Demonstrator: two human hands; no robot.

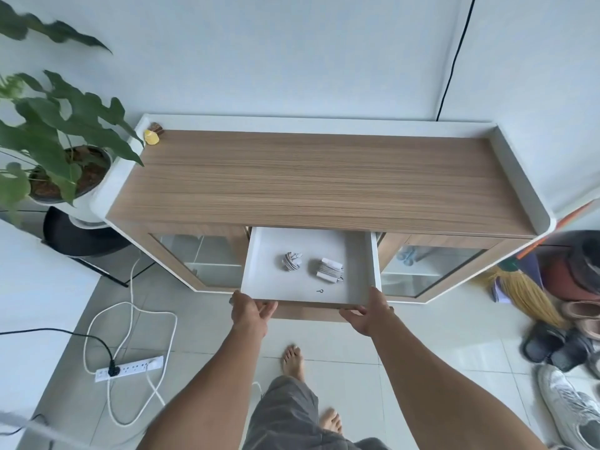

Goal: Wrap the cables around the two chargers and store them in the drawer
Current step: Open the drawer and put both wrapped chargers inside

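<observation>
The white drawer of the wooden cabinet stands pulled out. Inside lie two chargers with cables wound round them: a small rounded bundle on the left and a flat white one on the right. A tiny metal hook lies near the drawer's front. My left hand rests against the left part of the drawer's wooden front, fingers fairly straight. My right hand lies against the right part of that front in the same way.
A potted plant stands left of the cabinet. A power strip with white and black cables lies on the tiled floor at left. Shoes and a broom sit at right. A small yellow object sits on the cabinet top.
</observation>
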